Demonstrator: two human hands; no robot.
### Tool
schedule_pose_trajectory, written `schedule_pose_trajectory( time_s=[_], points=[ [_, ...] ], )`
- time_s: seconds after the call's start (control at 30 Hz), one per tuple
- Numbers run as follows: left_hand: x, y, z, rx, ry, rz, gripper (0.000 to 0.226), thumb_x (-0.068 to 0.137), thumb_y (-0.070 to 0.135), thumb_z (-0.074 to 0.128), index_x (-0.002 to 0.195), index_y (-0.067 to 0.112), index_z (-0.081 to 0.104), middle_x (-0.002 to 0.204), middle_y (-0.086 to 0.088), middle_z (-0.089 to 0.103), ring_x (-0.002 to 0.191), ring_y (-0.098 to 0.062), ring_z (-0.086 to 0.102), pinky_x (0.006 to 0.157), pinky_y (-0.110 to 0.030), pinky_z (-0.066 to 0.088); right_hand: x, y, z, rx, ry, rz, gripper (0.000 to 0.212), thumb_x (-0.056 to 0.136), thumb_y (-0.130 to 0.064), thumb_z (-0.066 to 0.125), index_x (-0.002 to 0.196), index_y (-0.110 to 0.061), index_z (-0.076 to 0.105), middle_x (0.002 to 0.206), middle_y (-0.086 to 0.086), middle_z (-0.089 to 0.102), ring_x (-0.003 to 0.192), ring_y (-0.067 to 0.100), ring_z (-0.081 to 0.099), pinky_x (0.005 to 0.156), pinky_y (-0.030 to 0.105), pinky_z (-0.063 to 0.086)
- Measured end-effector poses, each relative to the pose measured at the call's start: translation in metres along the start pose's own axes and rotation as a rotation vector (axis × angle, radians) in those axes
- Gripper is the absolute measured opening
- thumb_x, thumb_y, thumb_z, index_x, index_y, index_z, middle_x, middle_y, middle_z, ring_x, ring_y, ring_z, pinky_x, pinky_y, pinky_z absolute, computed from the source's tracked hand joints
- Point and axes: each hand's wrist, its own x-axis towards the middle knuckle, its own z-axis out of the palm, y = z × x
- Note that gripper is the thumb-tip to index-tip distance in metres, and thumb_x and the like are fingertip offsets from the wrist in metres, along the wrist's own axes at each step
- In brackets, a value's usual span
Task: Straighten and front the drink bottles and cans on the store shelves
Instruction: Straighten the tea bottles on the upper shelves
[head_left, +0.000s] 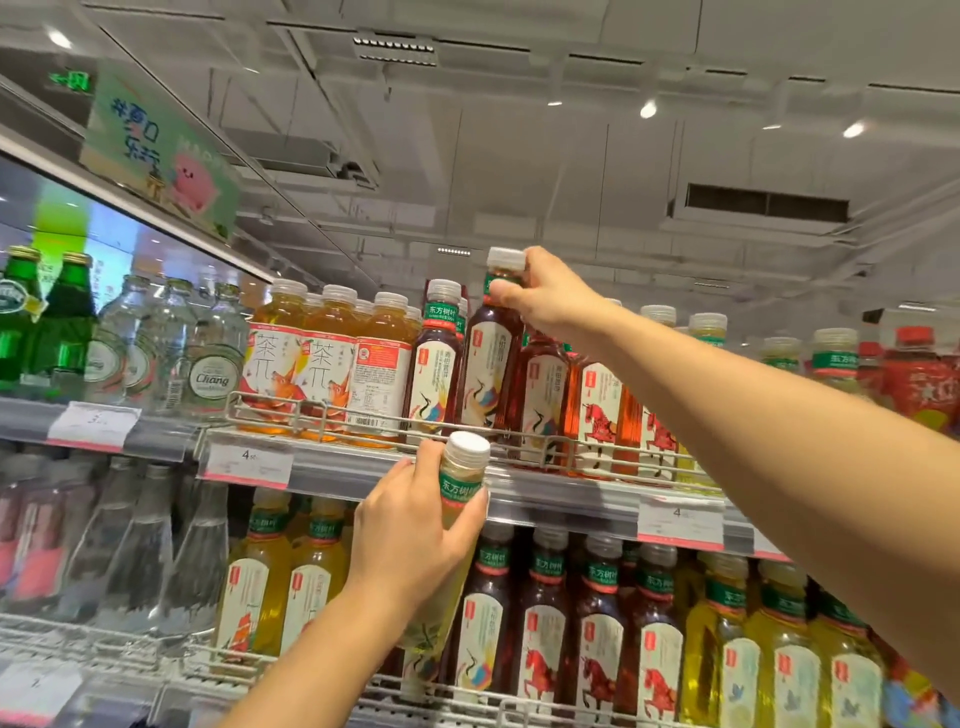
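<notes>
Before shelves (363, 470) — two hands, two bottles

Green promo sign (161, 150) w/ pink cartoon is hung upper left; ceiling vent (763, 202) is seen at right; white price tags (248, 461) are clipped below.

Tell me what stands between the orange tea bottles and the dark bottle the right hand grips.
One dark tea bottle with a crane label, seen in the head view.
</notes>
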Motion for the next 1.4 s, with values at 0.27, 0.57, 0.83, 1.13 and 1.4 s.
schedule_pose_trajectory(
  time_s=[0.27, 0.57, 0.83, 1.13, 1.4],
  points=[
    [-0.001, 0.000, 0.002, -0.039, 0.038, 0.009, 0.037, 0.088, 0.062, 0.049, 0.105, 0.030, 0.042, 0.084, 0.014, 0.058, 0.072, -0.009, 0.058, 0.059, -0.028, 0.053, 0.015, 0.001, 0.001, -0.004, -0.277, 0.270, 0.028, 0.103, -0.028, 0.061, 0.116, -0.007, 0.048, 0.082, 0.009, 0.060, 0.046, 0.008, 0.050, 0.039, 0.022, 0.041],
    [-0.003, 0.005, 0.001, -0.033, 0.080, 0.024, 0.037, 0.088, 0.058, 0.050, 0.104, 0.025, 0.046, 0.082, 0.010, 0.062, 0.070, -0.013, 0.061, 0.059, -0.029, 0.050, 0.019, -0.004, 0.003, 0.182, -0.333, 0.383, 0.017, 0.103, -0.014, 0.057, 0.114, -0.007, 0.046, 0.088, 0.016, 0.066, 0.051, 0.015, 0.062, 0.043, 0.025, 0.050],
    [0.000, 0.010, -0.002, 0.015, 0.023, -0.001, 0.035, 0.089, 0.053, 0.061, 0.105, 0.027, 0.044, 0.081, 0.015, 0.057, 0.068, -0.010, 0.057, 0.057, -0.025, 0.045, -0.019, -0.009, 0.004, 0.310, -0.151, 0.205, 0.074, 0.095, -0.016, 0.069, 0.156, -0.016, 0.026, 0.130, 0.013, 0.050, 0.068, 0.022, 0.069, 0.060, 0.032, 0.062],
    [0.005, 0.023, -0.005, 0.083, -0.043, -0.085, 0.036, 0.087, 0.052, 0.064, 0.105, 0.030, 0.042, 0.076, 0.010, 0.061, 0.060, -0.012, 0.055, 0.052, -0.029, 0.046, -0.115, 0.017, -0.059, 0.006, -0.137, -0.049, 0.026, 0.096, -0.023, 0.066, 0.121, -0.017, 0.064, 0.116, 0.000, 0.071, 0.061, 0.012, 0.073, 0.060, 0.032, 0.063],
    [0.002, 0.122, -0.011, -0.288, -0.059, -0.308, 0.038, 0.080, 0.036, 0.082, 0.103, 0.029, 0.053, 0.077, 0.018, 0.067, 0.067, -0.006, 0.063, 0.060, -0.033, 0.046, -0.202, 0.036, -0.074, -0.300, -0.380, -0.065, 0.068, 0.085, -0.068, 0.066, 0.132, -0.019, 0.055, 0.118, 0.000, 0.069, 0.103, 0.020, 0.067, 0.088, 0.045, 0.057]
  ],
)
